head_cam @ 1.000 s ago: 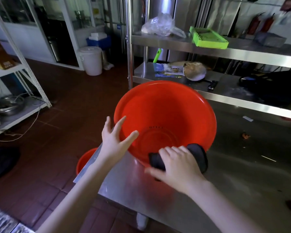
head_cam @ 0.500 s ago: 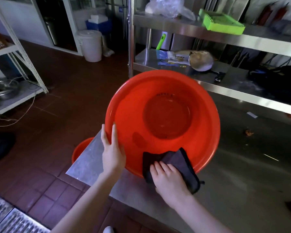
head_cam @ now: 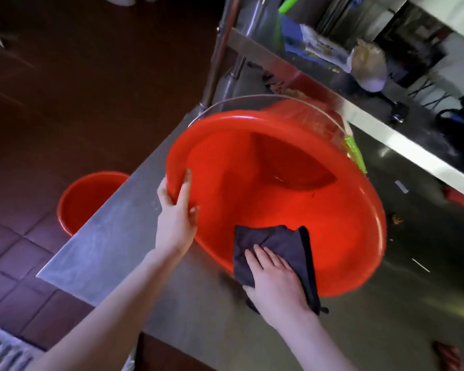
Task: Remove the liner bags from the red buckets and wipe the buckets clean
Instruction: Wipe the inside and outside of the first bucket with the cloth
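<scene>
Red bucket [head_cam: 292, 210], left hand [head_cam: 175, 220] gripping rim, cloth [head_cam: 280, 243] overhanging

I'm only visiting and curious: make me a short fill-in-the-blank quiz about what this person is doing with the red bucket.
1. The left hand grips the tilted red bucket by its ____.
2. The right hand presses a dark ____ onto that bucket's near side.
3. A second red bucket stands on the ____, beside the steel table.
Missing words: rim; cloth; floor.
</scene>
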Available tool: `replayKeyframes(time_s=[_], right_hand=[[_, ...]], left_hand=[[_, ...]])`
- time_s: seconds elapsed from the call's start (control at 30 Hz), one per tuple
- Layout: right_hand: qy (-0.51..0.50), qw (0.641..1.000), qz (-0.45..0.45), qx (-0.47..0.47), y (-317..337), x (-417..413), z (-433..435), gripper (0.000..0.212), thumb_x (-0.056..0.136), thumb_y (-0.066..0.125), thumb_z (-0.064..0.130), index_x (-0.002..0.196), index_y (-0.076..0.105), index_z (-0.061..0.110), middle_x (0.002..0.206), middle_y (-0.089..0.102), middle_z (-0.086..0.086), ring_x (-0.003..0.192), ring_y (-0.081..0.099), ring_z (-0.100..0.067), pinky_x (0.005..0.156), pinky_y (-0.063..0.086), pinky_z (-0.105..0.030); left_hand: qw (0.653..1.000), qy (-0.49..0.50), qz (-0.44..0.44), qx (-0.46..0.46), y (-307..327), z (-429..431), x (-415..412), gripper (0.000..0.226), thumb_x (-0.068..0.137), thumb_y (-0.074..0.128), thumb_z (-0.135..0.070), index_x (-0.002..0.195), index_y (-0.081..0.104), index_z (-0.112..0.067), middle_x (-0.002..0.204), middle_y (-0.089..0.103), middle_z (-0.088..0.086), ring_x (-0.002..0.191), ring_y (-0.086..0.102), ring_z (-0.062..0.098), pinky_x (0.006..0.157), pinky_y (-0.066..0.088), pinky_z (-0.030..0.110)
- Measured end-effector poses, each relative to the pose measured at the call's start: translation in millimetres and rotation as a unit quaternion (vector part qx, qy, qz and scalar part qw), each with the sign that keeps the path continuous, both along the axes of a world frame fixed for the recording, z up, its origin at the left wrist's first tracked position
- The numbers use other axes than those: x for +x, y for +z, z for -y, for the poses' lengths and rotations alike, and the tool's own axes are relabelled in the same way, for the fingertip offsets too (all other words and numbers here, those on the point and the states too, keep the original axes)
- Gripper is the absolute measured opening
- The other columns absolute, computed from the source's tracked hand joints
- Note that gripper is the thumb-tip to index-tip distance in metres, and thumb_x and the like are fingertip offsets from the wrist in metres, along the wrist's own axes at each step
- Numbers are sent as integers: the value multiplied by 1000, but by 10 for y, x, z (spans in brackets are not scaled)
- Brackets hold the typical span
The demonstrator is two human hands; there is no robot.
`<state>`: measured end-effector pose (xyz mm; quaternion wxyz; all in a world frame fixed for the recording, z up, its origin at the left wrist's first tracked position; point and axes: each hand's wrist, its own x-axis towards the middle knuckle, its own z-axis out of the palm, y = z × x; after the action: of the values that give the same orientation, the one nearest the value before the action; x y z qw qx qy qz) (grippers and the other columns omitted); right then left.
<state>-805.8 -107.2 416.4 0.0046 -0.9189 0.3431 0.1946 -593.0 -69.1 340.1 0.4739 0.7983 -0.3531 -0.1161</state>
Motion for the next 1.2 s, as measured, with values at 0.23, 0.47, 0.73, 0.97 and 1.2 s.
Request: replayKeyframes(time_s=[0.23,0.47,0.73,0.97,1.2], right_hand=[[-86,995,-20,-35,-124,260,229,74,95,20,66,155,9,25,163,4,4,149,7,-15,119,6,-34],[-213,976,15,-38,-567,782,812,66,98,12,59,155,6,26,163,-1,6,150,-2,-15,121,-1,-43],[-308,940,66,-128,-877,1061,1890,74,97,26,57,153,14,10,161,16,-9,146,18,-22,115,16,-40],[-283,955,44,-82,-820,1094,1980,71,98,23,56,155,9,16,163,8,0,149,8,-19,119,6,-46],[-98,990,103,-6,-672,951,615,72,93,16,61,155,2,25,163,-4,9,149,-2,-12,120,3,-43]], left_hand=[[998,-55,7,-41,-158,347,188,95,89,63,-13,146,0,-57,150,6,-13,90,66,40,75,49,30],[995,-66,0,-72,-408,438,277,95,85,70,-21,149,8,-52,148,17,-4,99,63,40,79,55,42],[995,-77,15,-57,-413,390,304,90,84,68,-27,152,12,-43,142,25,6,99,58,37,81,54,48],[997,-43,58,-9,-327,471,217,85,86,65,-34,153,13,-40,126,34,12,74,59,39,63,59,49],[998,-40,42,7,-269,443,239,85,83,71,-26,152,23,-31,116,39,15,75,57,40,64,57,49]])
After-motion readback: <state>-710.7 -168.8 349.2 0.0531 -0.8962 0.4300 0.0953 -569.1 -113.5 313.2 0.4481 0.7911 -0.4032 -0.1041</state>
